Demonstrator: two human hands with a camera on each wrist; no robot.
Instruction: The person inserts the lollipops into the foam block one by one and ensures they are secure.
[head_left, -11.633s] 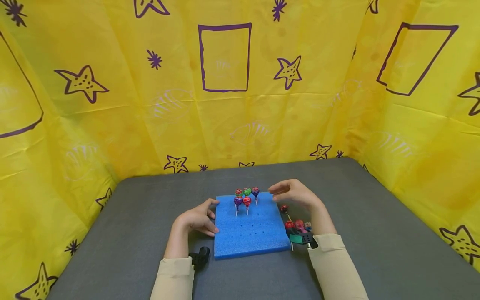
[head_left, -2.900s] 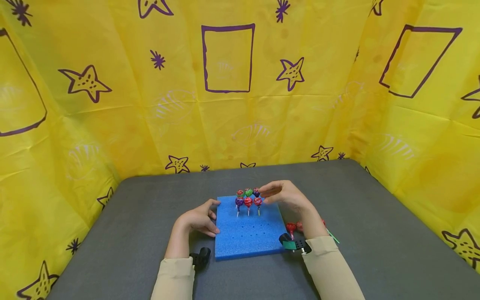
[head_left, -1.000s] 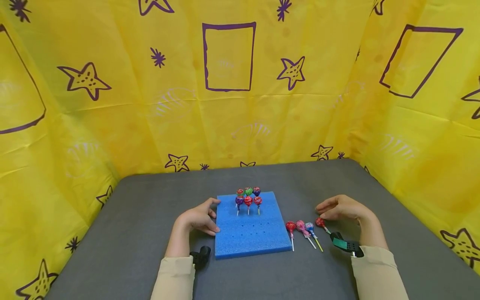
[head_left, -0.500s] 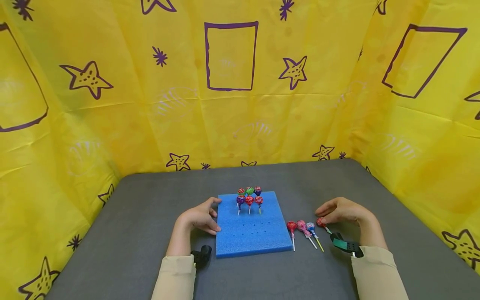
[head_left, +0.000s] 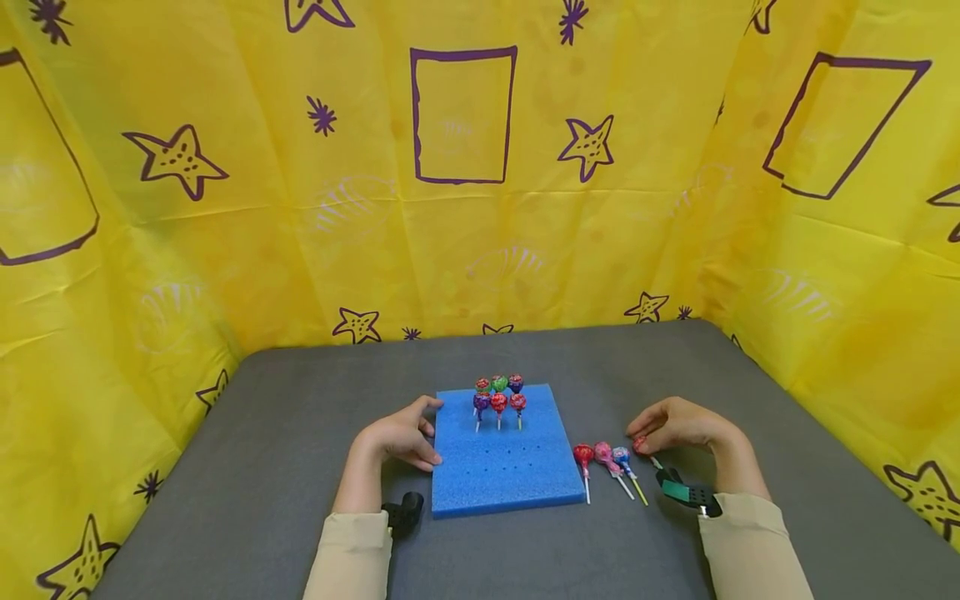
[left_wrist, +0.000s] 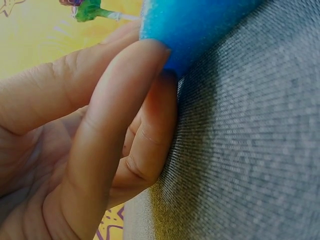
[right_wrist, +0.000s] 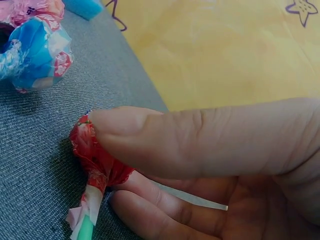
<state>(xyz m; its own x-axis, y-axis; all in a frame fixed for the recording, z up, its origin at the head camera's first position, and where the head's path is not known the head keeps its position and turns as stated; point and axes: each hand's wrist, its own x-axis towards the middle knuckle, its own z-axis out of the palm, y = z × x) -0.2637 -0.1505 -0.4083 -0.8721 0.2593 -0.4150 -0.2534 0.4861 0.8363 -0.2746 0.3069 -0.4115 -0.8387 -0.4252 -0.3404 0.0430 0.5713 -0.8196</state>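
My left hand (head_left: 400,435) holds the left edge of a blue foam board (head_left: 495,492), thumb and fingers at its side; in the left wrist view the thumb (left_wrist: 117,95) presses against the board's edge. Upright in the board's far half stand two rows of lollipops, among them a green one (head_left: 499,382) behind and a purple one (head_left: 481,402) in front. Right of the board, my right hand (head_left: 686,425) pinches the head of a red lollipop (right_wrist: 92,150) between thumb and fingers. Its green stick points back toward the wrist, and the head is close to the tabletop.
Between the board and my right hand lie a red lollipop (head_left: 583,455), a pink lollipop (head_left: 603,452) and a blue lollipop (head_left: 621,456). Small holes dot the board's near half. Yellow patterned cloth (head_left: 465,250) walls the grey table (head_left: 315,392) at the back and sides.
A red-headed lollipop has joined the front row since the oldest frame. My right hand has left the board, moved right and taken the outermost red lollipop. My left hand stays put.
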